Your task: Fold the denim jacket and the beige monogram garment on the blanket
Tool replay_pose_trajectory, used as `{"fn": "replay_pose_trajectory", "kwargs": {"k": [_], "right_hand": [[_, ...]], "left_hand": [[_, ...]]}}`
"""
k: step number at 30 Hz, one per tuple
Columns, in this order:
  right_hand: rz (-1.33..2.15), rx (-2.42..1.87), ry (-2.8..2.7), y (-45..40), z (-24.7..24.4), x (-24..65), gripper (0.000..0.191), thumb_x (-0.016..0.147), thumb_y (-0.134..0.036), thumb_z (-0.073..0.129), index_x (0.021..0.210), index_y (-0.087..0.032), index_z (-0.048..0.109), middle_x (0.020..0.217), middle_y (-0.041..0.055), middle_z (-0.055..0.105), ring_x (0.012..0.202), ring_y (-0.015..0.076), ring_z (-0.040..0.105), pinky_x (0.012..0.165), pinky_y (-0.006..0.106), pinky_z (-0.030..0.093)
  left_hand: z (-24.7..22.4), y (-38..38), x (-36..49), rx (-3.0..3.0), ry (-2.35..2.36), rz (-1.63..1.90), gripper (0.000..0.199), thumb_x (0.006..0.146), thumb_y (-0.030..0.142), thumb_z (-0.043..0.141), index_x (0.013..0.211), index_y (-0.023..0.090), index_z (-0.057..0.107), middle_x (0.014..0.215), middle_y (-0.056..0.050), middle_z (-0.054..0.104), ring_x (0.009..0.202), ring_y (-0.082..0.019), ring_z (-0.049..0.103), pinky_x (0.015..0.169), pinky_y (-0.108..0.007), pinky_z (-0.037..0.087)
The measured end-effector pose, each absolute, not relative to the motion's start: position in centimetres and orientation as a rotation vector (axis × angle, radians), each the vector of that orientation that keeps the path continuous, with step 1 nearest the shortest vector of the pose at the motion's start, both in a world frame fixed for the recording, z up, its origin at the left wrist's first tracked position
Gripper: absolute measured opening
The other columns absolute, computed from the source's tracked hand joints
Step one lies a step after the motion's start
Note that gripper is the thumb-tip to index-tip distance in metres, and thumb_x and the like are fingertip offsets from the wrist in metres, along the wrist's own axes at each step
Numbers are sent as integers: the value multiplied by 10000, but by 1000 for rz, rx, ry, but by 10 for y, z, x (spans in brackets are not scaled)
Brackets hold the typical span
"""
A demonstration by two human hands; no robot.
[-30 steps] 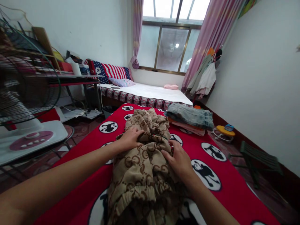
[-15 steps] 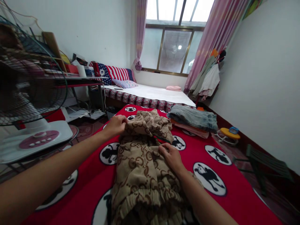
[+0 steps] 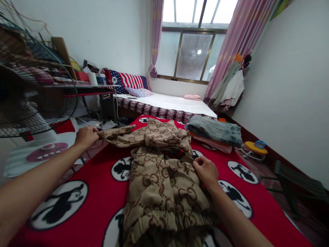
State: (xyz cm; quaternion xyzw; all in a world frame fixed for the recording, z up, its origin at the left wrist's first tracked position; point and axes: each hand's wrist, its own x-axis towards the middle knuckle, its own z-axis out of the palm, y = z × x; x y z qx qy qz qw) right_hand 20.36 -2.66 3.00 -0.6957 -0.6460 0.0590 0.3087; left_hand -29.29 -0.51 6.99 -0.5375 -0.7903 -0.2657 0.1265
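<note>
On the red cover (image 3: 96, 193), a tan garment with one arm drawn out

Over the middle of the red cover lies the tan garment (image 3: 154, 181), brown-patterned and creased, its gathered band at the cover's near part. A sleeve-like part (image 3: 138, 136) reaches out past the cover's left edge. Out there the left hand (image 3: 87, 136) is closed on its end. On the right half of the cover, the right hand (image 3: 207, 168) has thumb and finger at the garment's side edge, seemingly pinching it; how firmly, I cannot tell.

The step in hand looks like pulling the fabric outward and straightening it. From here, a next move calls for a steady hold at the right edge while the sleeve end is guided flat, without dragging the body askew; the bunched folds toward the cover's far end could catch and crease again.

At the cover's far right, folded jeans (image 3: 213, 129) sit on pinkish-orange fabric (image 3: 218, 144), near the garment but apart from the right hand. Beyond the cover's far end stands a bed (image 3: 164, 103); off its left side, a fan (image 3: 48, 149).
</note>
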Motion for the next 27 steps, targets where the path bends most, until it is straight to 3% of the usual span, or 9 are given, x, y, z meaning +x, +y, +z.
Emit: {"fn": "replay_pose_trajectory", "kwargs": {"k": [2,5,9,11,15,17,19,23,27], "right_hand": [[25,-1779,-1761,-20,42,196,299,748,-178,522,1024,-181,638,1016,89,642,801,212,616,624,285,412],[19,-1497,-1895,-8,62,164,648,731,-131,564,1364,-177,431,1343,128,489,920,205,614,714,288,464],[123,-1335,-2194,10,67,113,1012,696,-177,702,1529,-240,131,1485,137,357,1078,241,589,836,307,470],[136,-1410,-2349,18,59,100,953,695,-194,716,1511,-260,229,1393,132,468,1050,260,610,835,327,469],[153,-1537,-2308,34,53,117,333,728,-202,637,1057,-224,689,1003,74,678,917,249,643,785,312,470],[245,-1436,-1989,41,61,147,195,723,-209,590,882,-194,702,871,53,697,865,226,637,757,292,479],[401,-1303,-1528,43,71,189,221,694,-275,591,865,-167,682,787,36,687,744,199,622,666,285,496],[547,-1353,-886,23,69,284,376,570,-437,670,829,-171,610,629,-7,596,455,130,492,420,269,424],[618,-1590,-846,-16,26,356,355,428,-373,737,696,-220,562,558,21,582,474,193,546,431,332,468]], "left_hand": [[58,-9,-289,-1644,-2277,-741,111,688,154,488,724,150,592,737,-66,611,900,-302,604,799,-396,481],[56,-8,-250,-1789,-2129,-756,209,750,138,440,842,162,626,974,-88,637,1067,-268,553,953,-399,446],[68,-21,-153,-2528,-1659,-923,228,827,178,453,896,182,670,1016,-77,660,1032,-201,588,979,-325,451],[69,-36,-105,-2944,-1321,-934,301,820,117,442,972,205,687,1095,-66,658,1069,-185,587,980,-309,456],[55,-59,-57,-3251,-917,-593,659,699,-11,458,1285,266,574,1380,-52,524,1254,-202,492,1064,-338,399],[49,-64,-55,-3213,-907,-434,743,679,9,510,1364,295,502,1416,-66,485,1255,-249,485,1055,-385,403],[48,-66,-62,-3174,-946,-366,754,677,31,537,1374,315,491,1330,-74,543,1178,-262,530,1006,-387,436],[58,-69,-86,-3226,-1038,-421,582,625,-4,489,1094,282,679,1011,-34,633,980,-202,596,868,-279,477],[79,-67,-124,-3325,-1239,-620,255,578,26,448,655,187,629,800,-16,615,801,-158,586,752,-225,460]]}}
